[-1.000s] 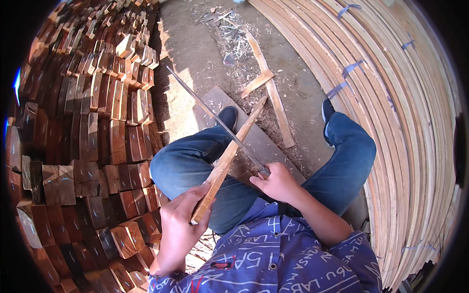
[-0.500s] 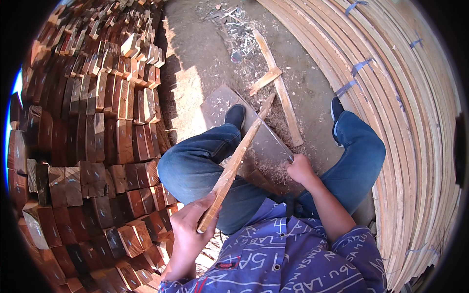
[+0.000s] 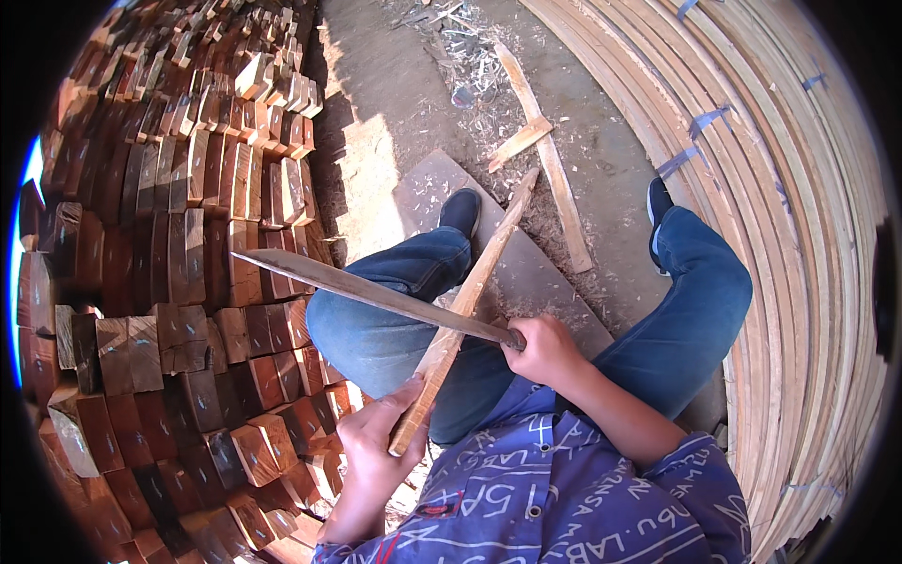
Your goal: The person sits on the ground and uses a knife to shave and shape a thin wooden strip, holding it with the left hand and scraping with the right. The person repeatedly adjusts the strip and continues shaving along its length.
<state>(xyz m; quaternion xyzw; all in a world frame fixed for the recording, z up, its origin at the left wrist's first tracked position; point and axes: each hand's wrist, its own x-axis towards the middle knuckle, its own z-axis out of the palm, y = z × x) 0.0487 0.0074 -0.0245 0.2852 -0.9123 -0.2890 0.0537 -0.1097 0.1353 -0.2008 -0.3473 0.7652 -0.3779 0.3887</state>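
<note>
My left hand [image 3: 378,434] is closed round the near end of a long, tapered wooden stick [image 3: 490,258], which slants up and away to the right. In my right hand [image 3: 548,348] is the handle of a machete [image 3: 362,289]. Its long blade crosses over the stick near the middle and points left, above my bent left knee. Whether the edge touches the wood I cannot tell. Under the stick's far part lies a flat grey board [image 3: 432,183] with wood shavings on it.
Stacked wooden blocks [image 3: 202,352] rise along the left. Long wooden strips [image 3: 733,216], tied with blue bands, curve along the right. Two loose wood pieces lie crossed on the ground ahead, a long slat [image 3: 564,207] and a short piece [image 3: 521,143]. Beyond them is a scatter of shavings [image 3: 460,56].
My right hand has moved left and nearer to me, swinging the machete blade from pointing ahead to pointing left across the stick. My left hand keeps its hold on the stick.
</note>
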